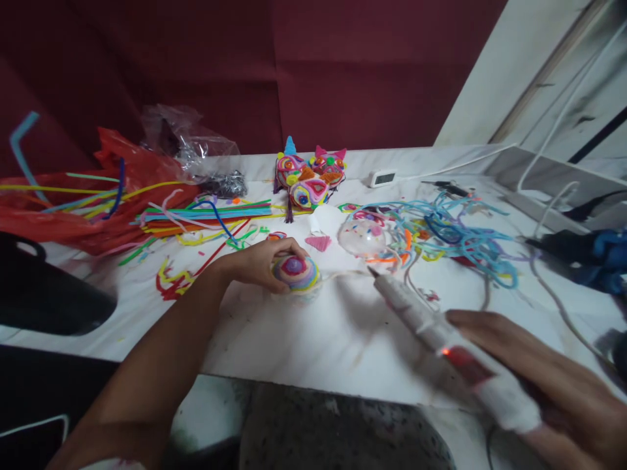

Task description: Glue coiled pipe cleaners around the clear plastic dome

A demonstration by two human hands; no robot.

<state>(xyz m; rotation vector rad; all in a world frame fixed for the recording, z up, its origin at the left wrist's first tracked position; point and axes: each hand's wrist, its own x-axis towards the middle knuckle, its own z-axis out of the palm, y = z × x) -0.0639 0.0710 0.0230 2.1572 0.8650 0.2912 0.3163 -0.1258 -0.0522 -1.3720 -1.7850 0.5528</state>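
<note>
Near the middle of the white table, my left hand [269, 261] is closed round the side of a round craft piece [295, 273] covered in coiled purple, red, blue and yellow strips. My right hand [519, 365], at the lower right, grips a white glue gun [431, 320] with a glowing red light on its body. The gun's dark tip points up and left, apart from the craft piece. Just behind the piece lies a pink triangle [318, 243]. A clear domed piece [365, 238] sits to the right of the triangle.
Decorated figures [311, 179] stand at the back beside a small white digital display [383, 179]. Colourful fuzzy stems [210, 213] and a red plastic bag [132, 196] lie left. A black container [49, 287] stands front left. Tangled blue stems [470, 235] and cables lie right.
</note>
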